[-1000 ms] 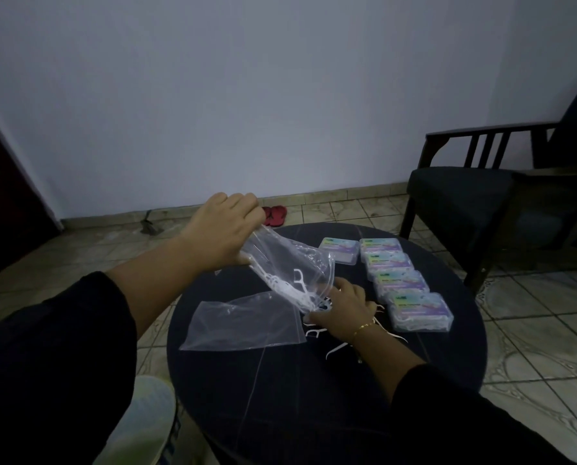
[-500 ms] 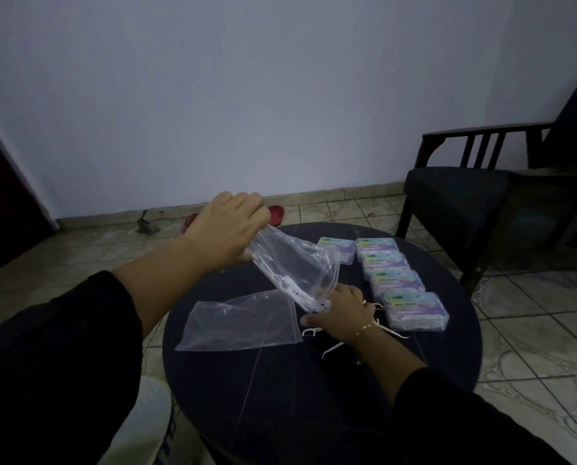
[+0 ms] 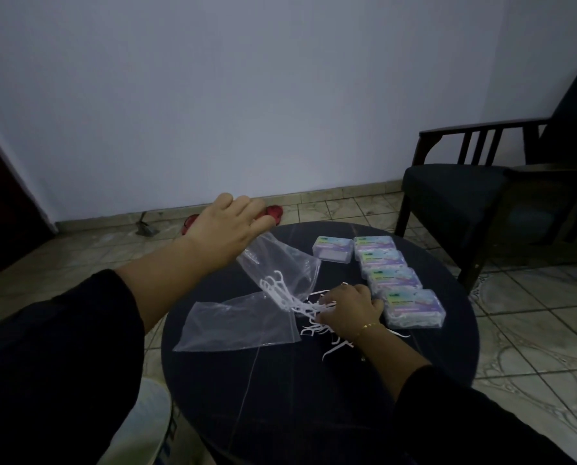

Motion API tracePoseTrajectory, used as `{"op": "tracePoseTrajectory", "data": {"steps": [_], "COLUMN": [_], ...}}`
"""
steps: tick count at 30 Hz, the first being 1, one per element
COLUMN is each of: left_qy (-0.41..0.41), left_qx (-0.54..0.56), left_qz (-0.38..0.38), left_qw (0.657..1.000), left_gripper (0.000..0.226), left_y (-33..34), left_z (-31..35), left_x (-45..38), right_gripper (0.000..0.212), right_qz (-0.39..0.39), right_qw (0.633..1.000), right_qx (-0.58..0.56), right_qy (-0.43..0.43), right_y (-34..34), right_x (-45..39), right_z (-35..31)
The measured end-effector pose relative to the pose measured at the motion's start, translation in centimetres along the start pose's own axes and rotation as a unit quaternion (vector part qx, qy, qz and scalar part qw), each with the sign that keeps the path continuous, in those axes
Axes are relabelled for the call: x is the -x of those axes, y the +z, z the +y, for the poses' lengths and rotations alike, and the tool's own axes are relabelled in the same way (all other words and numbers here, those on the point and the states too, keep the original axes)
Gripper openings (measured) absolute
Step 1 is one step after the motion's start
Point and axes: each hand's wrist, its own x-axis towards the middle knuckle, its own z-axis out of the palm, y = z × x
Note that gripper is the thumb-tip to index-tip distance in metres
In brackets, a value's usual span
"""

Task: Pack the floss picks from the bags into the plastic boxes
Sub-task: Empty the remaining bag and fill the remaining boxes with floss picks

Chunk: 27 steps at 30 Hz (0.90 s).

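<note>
left hand point(image 3: 228, 226) lifting bag point(image 3: 280, 266), floss picks point(image 3: 309, 310) spilling onto table point(image 3: 314, 397)

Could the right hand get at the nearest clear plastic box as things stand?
Probably yes: the right hand sits right beside the nearest clear plastic box, nothing between them, though its fingers are curled on white floss picks.

The left arm, in a black sleeve pushed up the forearm, reaches forward and up, with the left hand point(image 3: 228, 226) raised, back toward the camera, fingers curled down and pinching the upper end of a clear plastic bag point(image 3: 278, 266). The right arm comes in from the lower right, a thin gold bracelet point(image 3: 367, 327) at the wrist. The right hand point(image 3: 347, 312) is low, knuckles up, fingers curled over white floss picks point(image 3: 309, 307).
</note>
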Motion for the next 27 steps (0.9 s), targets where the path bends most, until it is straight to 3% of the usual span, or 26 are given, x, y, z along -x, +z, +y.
{"op": "tracePoseTrajectory", "data": {"steps": [3,6,12,16,21,22,25,27], "left_qy": [-0.013,-0.021,-0.015,-0.012,-0.016,-0.02,-0.03,-0.032], "left_qx": [0.01,0.027,0.083,0.099,0.096,0.099,0.107,0.111], "left_qz": [0.01,0.059,0.163,0.16,0.153,0.152,0.142,0.14], "left_qw": [1.0,0.998,0.983,0.982,0.983,0.983,0.984,0.983], "left_gripper": [0.067,0.068,0.075,0.069,0.063,0.062,0.063,0.064], "left_y": [0.1,0.4,1.0,1.5,1.7,1.8,2.0,2.0], "left_z": [0.1,0.0,-0.4,-0.8,-1.0,-1.0,-0.9,-0.8], "left_x": [-0.2,-0.3,-0.4,0.0,0.3,0.2,0.1,0.0], "right_gripper": [0.072,0.084,0.065,0.021,0.021,0.025,0.069,0.077], "right_qz": [-0.025,-0.041,-0.033,-0.01,0.021,0.018,-0.018,-0.018], "right_qw": [1.0,0.998,0.997,0.998,0.998,0.998,0.998,0.998], "right_qx": [0.001,0.003,-0.056,-0.056,-0.04,-0.038,-0.048,-0.057], "right_qy": [-0.015,-0.044,-0.052,-0.011,0.032,0.043,0.043,0.018], "right_y": [0.4,0.7,0.4,0.2,0.1,0.0,-0.2,-0.2], "right_x": [0.2,0.2,0.2,-0.1,-0.1,-0.1,0.0,0.2], "right_z": [0.4,0.1,-0.4,-0.2,0.0,0.1,0.1,0.0]}}
